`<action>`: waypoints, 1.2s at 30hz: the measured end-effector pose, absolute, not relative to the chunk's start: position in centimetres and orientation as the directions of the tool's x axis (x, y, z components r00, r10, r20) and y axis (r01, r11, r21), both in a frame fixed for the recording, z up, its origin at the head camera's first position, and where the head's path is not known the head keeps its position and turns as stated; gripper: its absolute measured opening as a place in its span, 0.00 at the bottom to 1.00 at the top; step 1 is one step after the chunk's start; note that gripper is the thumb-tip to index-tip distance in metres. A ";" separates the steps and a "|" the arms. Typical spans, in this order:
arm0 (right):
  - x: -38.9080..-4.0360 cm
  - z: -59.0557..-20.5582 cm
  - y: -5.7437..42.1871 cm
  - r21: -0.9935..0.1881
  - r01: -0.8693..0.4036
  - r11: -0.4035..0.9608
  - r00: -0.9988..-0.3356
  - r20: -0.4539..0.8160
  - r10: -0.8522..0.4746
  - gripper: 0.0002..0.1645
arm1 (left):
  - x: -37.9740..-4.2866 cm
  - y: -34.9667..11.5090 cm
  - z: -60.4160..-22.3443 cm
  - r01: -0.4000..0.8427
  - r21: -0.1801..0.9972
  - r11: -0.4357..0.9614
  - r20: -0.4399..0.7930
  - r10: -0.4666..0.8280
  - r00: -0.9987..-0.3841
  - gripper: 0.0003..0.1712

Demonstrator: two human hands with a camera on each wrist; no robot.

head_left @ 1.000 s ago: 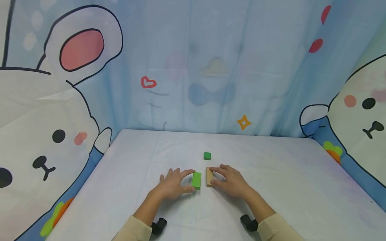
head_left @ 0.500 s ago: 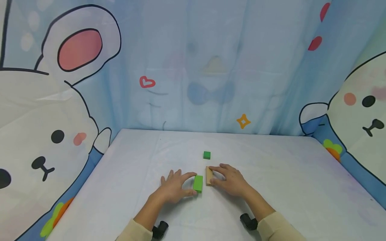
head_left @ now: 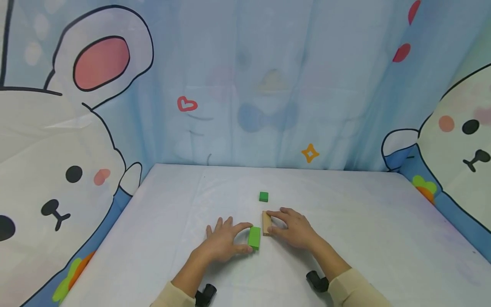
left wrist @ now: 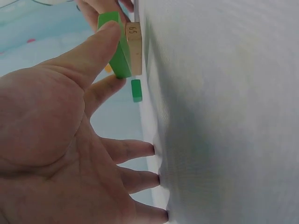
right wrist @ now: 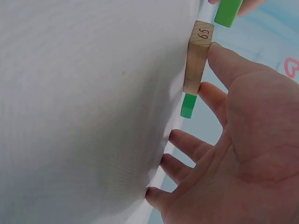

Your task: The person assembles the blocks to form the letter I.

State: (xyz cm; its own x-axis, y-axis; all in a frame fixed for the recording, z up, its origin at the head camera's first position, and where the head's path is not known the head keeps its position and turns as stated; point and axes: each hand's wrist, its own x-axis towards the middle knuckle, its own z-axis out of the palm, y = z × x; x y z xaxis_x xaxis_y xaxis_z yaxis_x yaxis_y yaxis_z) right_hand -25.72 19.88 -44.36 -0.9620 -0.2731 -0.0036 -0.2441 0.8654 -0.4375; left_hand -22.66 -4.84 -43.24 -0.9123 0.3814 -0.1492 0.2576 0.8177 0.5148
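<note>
In the head view my left hand (head_left: 222, 243) pinches a light green rectangular block (head_left: 254, 238) between thumb and index finger, at its near and far ends. The left wrist view shows this green block (left wrist: 114, 44) held a little off the white cloth, its other fingertips touching the cloth. Just right of it, my right hand (head_left: 293, 228) holds a plain wooden block (head_left: 266, 224) the same way, thumb near and index finger far. That wooden block (right wrist: 197, 58) lies on the cloth, with "65" marked on its end. A gap separates the two blocks.
A small darker green block (head_left: 264, 196) sits beyond the wooden block on the white-clothed table (head_left: 345, 204). A blue curtain (head_left: 215, 140) with cartoon figures hangs behind the table's far edge and at both sides. Black camera mounts (head_left: 317, 281) show at the wrists.
My left hand has moved right and slightly nearer with the light green block, narrowing the sideways gap to the wooden block. My right hand and the wooden block have stayed put.
</note>
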 end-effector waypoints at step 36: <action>-26.0 -44.8 19.8 -0.438 -0.220 0.872 -0.968 -0.013 -0.251 0.33 | -22.1 -3.2 -44.0 0.303 0.446 0.842 -0.113 0.388 -0.915 0.38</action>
